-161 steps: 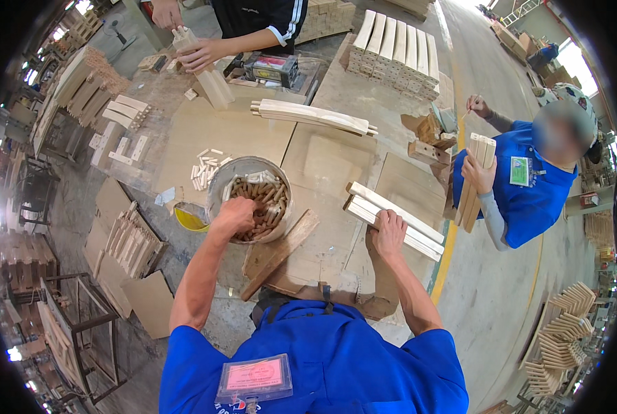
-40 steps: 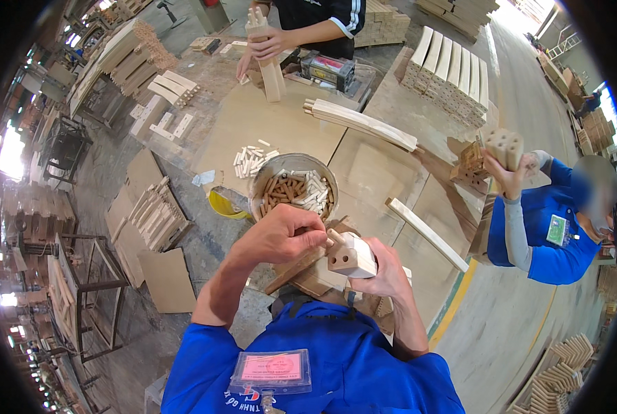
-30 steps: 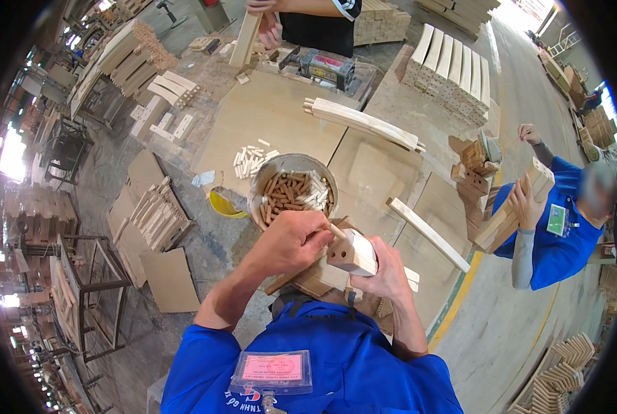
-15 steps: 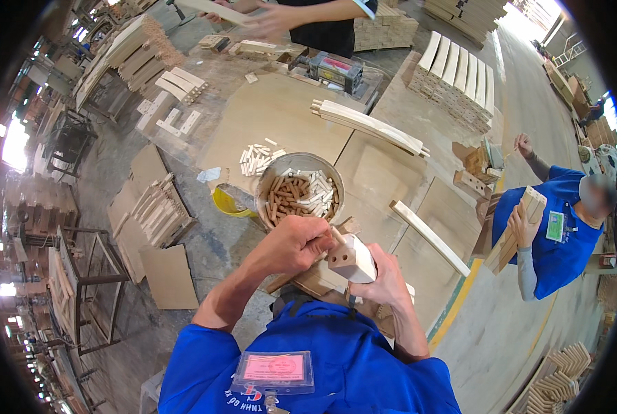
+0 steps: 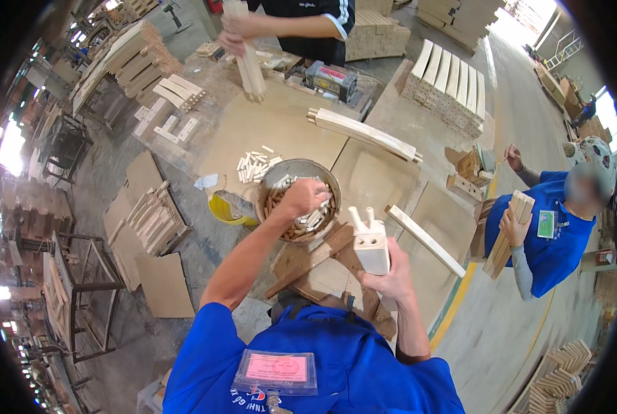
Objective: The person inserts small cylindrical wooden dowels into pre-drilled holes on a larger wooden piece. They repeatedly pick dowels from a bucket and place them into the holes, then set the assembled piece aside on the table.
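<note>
My left hand (image 5: 304,198) is down in a round bucket (image 5: 261,200) of brown and pale wooden dowels (image 5: 275,201). Its fingers are curled among the dowels, and the tips are hidden, so what they pinch does not show. My right hand (image 5: 393,271) wraps round a bundle of pale wooden pieces (image 5: 374,259), held with the end up to the right of the bucket. Two dowels (image 5: 361,219) stick up from that end face, with two open holes in front of them. More pale dowels (image 5: 254,165) lie loose on the board beyond the bucket.
Long wooden pieces (image 5: 363,134) and a single strip (image 5: 425,240) lie on the table. A yellow container (image 5: 227,209) stands left of the bucket. Across the table a person's hands (image 5: 243,31) hold wooden pieces upright. At right another person (image 5: 550,214) holds wooden pieces.
My left hand has left the block's end and reached into the bucket. Two dowels now stand in the block, which is more upright. The person opposite has swung wooden pieces upright onto the table.
</note>
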